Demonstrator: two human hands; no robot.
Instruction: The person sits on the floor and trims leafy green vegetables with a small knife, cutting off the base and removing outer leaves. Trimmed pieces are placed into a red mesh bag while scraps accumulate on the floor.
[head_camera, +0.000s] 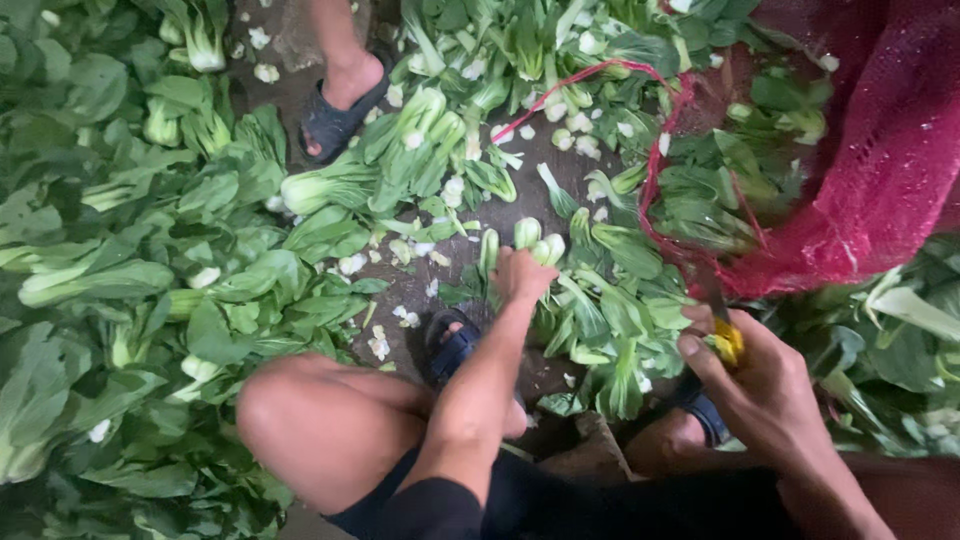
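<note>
Cut stem ends (575, 135) litter the ground and trimmed greens (150, 250) pile up at the left; the left hand (520, 275) grasps a bok choy (535, 240) on the loose heap ahead; the right hand (760, 375) is clenched on a yellow-handled knife (725, 335); more greens wait in the red net sack (870, 150).

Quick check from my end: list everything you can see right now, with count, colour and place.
bok choy heads: many, green with white stems, piled left, top and centre
cut stem ends: many, whitish, scattered on the ground at top centre
mesh sack: one, red, upper right, greens inside
ground: dark, wet, centre gap
other person's foot: one, in a dark sandal, top
knife: one, yellow handle, right of centre
own sandals: two, dark, lower centre
own knee: bare, lower left
left hand: grasping a bok choy head, centre
right hand: holding the knife
</note>
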